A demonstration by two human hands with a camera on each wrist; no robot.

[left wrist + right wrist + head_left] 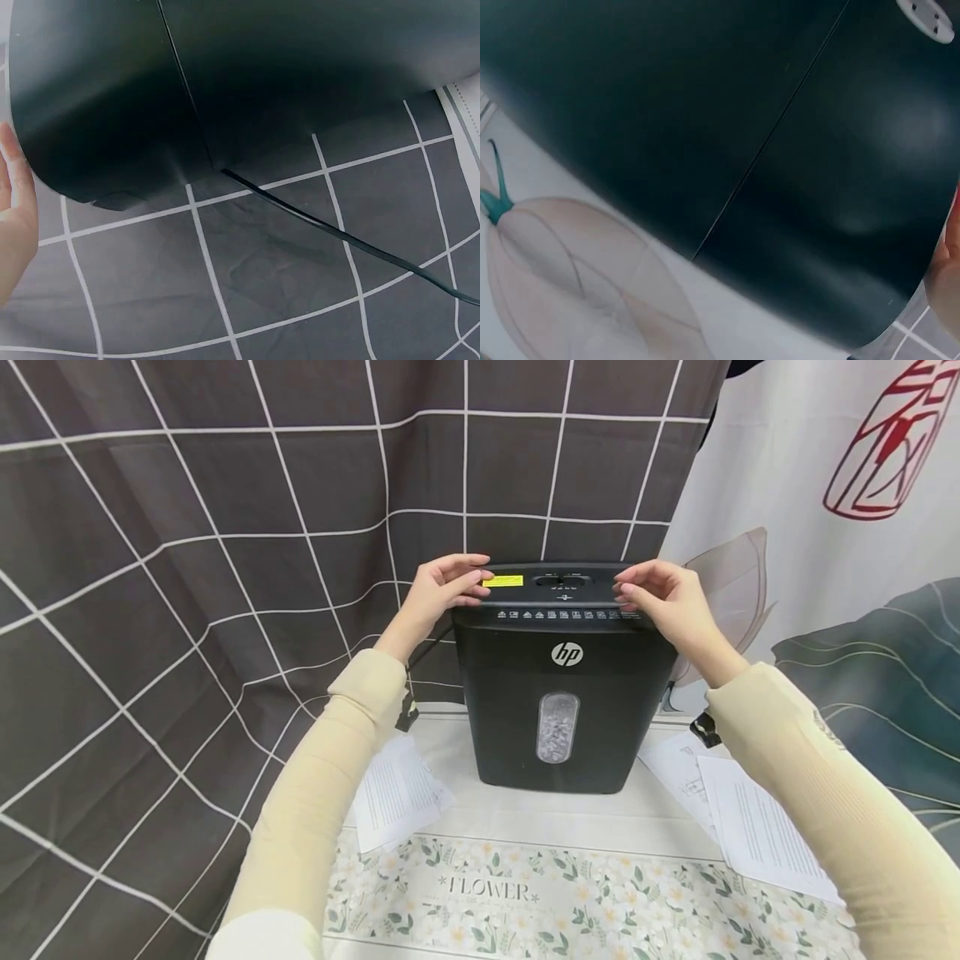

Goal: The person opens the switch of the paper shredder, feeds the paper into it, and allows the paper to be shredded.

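Observation:
A black HP paper shredder (510,710) stands upright, with a window of shredded paper (556,739) in its front. My left hand (450,583) is at the left end of its top, fingertips right by a yellow label (504,581). At the right end of the top, my right hand (660,589) has its fingers loosely bent, thumb close to the forefinger. No paper shows between the fingers of either hand. In the left wrist view, fingers (21,187) lie along the shredder's edge. Only a sliver of my right hand (946,270) enters the right wrist view.
Printed sheets (397,793) lie left of the shredder, and more sheets (765,827) lie to its right on the flower-patterned table cover (495,910). A black cord (322,225) runs from the shredder's side. Dark checked cloth (225,610) hangs behind and to the left.

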